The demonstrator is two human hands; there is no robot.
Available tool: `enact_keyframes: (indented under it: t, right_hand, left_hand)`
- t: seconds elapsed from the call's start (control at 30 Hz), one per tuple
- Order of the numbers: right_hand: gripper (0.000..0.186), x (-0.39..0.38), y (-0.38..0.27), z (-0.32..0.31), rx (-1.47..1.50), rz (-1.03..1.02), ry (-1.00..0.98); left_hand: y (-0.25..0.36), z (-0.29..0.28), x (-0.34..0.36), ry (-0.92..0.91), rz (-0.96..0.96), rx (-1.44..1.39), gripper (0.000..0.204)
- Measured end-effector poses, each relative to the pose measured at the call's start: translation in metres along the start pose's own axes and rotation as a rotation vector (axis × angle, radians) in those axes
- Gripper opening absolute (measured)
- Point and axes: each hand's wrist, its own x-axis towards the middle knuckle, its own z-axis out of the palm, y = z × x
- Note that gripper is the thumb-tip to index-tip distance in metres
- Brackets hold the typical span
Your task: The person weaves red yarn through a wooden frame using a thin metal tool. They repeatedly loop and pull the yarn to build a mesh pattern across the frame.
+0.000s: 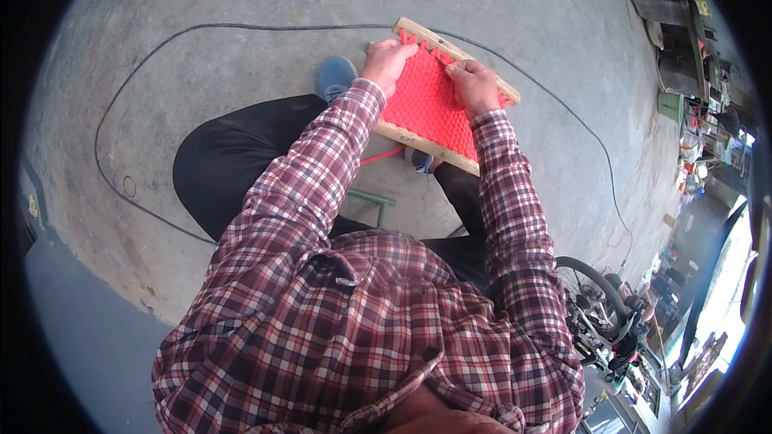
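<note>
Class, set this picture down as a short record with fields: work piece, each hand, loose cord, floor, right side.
Work piece: red woven panel on a wooden frame
Left hand: at the panel's far edge, toward its left end; some fingers hidden
Right hand: at the same edge, farther right, fingers bent; what they pinch is too small to tell
Loose cord: red cord, showing left of the frame's near rail
Floor: grey, with a long dark cable curving across
Right side: bicycle wheel
</note>
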Motion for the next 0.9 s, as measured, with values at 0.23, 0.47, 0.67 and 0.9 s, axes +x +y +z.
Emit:
enact_keyframes:
  t: [0.23, 0.47, 0.67, 0.9]
  right_hand:
    - [0.009, -0.003, 0.001, -0.005, 0.231, 0.177, -0.091]
    - [0.012, 0.022, 0.004, -0.008, -0.26, -0.113, -0.091]
    - [0.014, 0.038, -0.011, -0.02, -0.637, -0.378, -0.124]
    - [0.019, 0.033, -0.015, -0.013, -0.76, -0.53, -0.065]
  left_hand:
    - [0.005, 0.01, -0.007, 0.161, 0.058, -0.007, 0.011]
    - [0.014, 0.016, -0.011, 0.236, 0.074, 0.107, 0.01]
    - [0.012, 0.011, -0.008, 0.19, 0.041, 0.108, 0.01]
    - [0.011, 0.008, -0.01, 0.109, 0.093, -0.031, 0.008]
